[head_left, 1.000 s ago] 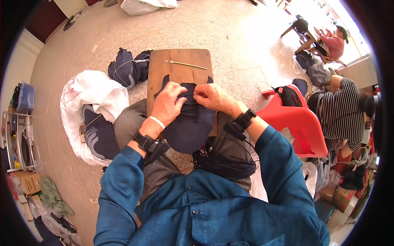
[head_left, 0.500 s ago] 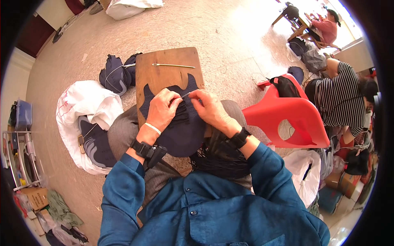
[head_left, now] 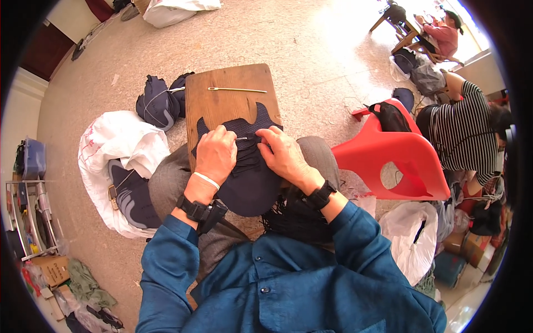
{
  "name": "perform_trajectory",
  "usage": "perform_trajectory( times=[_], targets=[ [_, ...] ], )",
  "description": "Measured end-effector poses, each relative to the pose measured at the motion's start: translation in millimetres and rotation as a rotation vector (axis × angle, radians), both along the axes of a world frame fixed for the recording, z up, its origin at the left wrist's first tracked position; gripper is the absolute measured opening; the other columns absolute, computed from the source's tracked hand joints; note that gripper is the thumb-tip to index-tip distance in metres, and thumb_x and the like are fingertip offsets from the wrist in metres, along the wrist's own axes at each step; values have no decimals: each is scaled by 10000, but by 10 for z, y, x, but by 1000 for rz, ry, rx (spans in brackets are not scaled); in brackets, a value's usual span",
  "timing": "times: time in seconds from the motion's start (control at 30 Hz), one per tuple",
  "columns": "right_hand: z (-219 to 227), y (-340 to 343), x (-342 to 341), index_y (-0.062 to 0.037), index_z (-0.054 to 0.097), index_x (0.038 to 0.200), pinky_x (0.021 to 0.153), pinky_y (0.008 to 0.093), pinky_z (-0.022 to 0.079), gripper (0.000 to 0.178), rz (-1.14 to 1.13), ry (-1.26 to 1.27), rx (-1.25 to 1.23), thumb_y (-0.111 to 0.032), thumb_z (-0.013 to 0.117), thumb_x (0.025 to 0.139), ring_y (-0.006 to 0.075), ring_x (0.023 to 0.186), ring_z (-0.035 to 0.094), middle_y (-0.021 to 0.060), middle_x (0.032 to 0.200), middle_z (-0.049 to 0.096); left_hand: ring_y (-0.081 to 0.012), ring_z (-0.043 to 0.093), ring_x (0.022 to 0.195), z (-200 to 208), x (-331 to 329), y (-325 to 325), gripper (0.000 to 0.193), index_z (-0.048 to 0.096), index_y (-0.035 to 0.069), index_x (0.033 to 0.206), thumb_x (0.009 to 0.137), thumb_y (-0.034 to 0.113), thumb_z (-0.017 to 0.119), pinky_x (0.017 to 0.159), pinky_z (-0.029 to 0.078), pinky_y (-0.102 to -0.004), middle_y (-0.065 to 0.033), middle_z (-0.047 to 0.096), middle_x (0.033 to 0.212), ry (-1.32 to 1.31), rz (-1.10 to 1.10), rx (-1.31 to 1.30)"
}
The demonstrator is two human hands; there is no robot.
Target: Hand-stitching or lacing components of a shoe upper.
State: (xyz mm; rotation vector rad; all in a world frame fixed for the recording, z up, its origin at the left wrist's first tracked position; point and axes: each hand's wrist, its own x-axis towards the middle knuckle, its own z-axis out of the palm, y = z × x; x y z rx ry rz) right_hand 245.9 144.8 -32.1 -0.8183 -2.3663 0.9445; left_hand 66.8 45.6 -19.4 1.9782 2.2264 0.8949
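A dark navy fabric shoe upper (head_left: pixel 249 191) lies flat over the near part of a wooden stool (head_left: pixel 227 80), two pointed ends facing away from me. My left hand (head_left: pixel 216 152) rests on its left side, fingers curled in and closed. A short thin lace (head_left: pixel 242 138) shows between the hands, running out from the left fingertips across the upper's middle slit. My right hand (head_left: pixel 282 152) is on the right side, thumb and forefinger pinched close to the upper; what is between them is hidden. Farther up the stool lies a long metal needle (head_left: pixel 237 89).
A bundle of black laces (head_left: pixel 294 216) lies on my lap. On the left are tied navy uppers (head_left: pixel 158 105) and a white sack (head_left: pixel 119 136) holding more. A red plastic chair (head_left: pixel 400 152) stands to the right, beside a person in a striped shirt (head_left: pixel 463 130). Another person (head_left: pixel 444 39) sits farther off.
My hands have drawn slightly apart and my left hand has turned, its fingers now curled. The lace lies lower, against the upper. The whole view has shifted slightly.
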Motion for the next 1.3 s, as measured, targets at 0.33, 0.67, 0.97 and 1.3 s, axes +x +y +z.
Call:
perform_trajectory(
  times=[0.33,0.67,0.97,1.3],
  targets=[
    [39,-7,15,-32,610,1164,765,470,548,288,38,-25,47,-85,654,884,401,911,658,174,1019,619,-306,631,866,-2,-43,19,45,672,62,868,837,94,679,797,479,-415,-103,599,865,65,-70,-51],
    [11,-26,11,-32,591,1200,769,472,552,368,54,-25,54,-95,696,853,402,916,659,177,1047,609,-296,575,885,-66,-83,90,32,660,68,825,835,89,682,815,468,-406,-80,574,859,66,-173,37],
    [51,-34,19,-38,588,1202,771,472,552,370,93,-49,43,-88,701,854,400,923,658,169,1038,609,-314,602,857,-150,-113,125,65,660,40,815,794,30,721,790,476,-401,-96,597,816,-160,-203,117],
    [44,-94,72,-34,630,1138,768,469,548,265,5,-40,64,-79,667,879,392,901,658,169,1021,615,-276,610,824,-55,-115,59,109,662,65,782,814,125,747,806,430,-405,-69,627,799,-186,-55,-48]
  ],
)
